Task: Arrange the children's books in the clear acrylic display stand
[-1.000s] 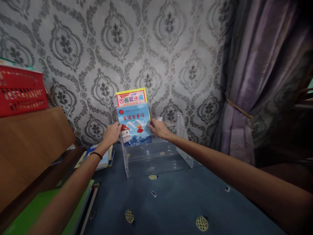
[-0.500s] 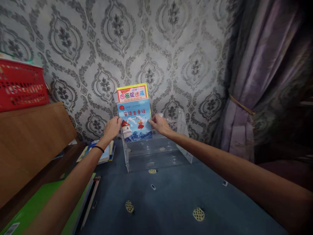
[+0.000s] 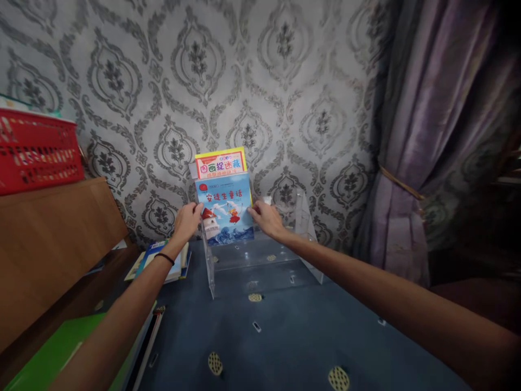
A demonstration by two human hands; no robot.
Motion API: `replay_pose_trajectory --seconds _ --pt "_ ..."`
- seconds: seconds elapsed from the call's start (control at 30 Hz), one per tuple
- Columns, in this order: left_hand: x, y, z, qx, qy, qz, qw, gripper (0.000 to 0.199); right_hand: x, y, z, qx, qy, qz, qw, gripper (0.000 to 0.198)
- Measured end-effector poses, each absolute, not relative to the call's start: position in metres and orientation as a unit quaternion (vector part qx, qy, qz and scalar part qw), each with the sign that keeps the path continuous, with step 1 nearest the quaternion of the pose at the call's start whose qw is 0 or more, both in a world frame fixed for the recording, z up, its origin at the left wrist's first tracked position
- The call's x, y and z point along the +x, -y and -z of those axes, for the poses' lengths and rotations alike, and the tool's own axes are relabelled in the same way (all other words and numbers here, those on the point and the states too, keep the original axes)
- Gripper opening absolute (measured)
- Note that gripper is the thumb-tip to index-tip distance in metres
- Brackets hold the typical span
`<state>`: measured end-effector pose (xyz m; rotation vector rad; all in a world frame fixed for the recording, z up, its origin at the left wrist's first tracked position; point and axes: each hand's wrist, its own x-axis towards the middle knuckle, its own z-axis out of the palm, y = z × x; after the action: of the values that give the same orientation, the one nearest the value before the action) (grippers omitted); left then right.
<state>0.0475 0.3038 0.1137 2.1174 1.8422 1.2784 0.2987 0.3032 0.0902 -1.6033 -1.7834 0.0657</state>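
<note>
A blue picture book (image 3: pixel 226 212) stands upright at the left end of a clear acrylic rack (image 3: pixel 309 239). My left hand (image 3: pixel 188 221) pinches its left edge, and my right hand (image 3: pixel 266 217) pinches the right edge. Behind it, a yellow-and-red book (image 3: pixel 221 163) shows its top part above the blue cover. The rest of that rear book is hidden. The rack's lower tiers, in front of the blue book, hold nothing visible.
Stacked books (image 3: pixel 179 266) lie left of the rack. Nearer me, a green book or folder (image 3: pixel 61 347) tops another pile. A red basket (image 3: pixel 38 152) rests on a wooden box (image 3: pixel 57 239) at left. Patterned wallpaper backs the blue tablecloth (image 3: pixel 293 336); a purple curtain (image 3: pixel 411 217) hangs right.
The whole scene sits slightly lower in the picture, as the camera has tilted up a little. Both hands keep their hold on the blue book, which stays in place on the rack.
</note>
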Motion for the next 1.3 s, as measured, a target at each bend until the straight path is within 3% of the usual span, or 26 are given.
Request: replay_pose_trajectory --seconds 0.73,1.3 --pt "0.049 -0.303 -0.114 0.674 -0.607 -0.418 0.045 0.041 0.299 -0.311 -0.088 -0.623 0.694 -0.018 0.36 0.027" --pt "0.045 -0.288 -0.107 0.695 -0.584 -0.419 -0.01 0.04 0.305 -0.304 -0.081 -0.594 0.699 -0.041 0.395 0.025"
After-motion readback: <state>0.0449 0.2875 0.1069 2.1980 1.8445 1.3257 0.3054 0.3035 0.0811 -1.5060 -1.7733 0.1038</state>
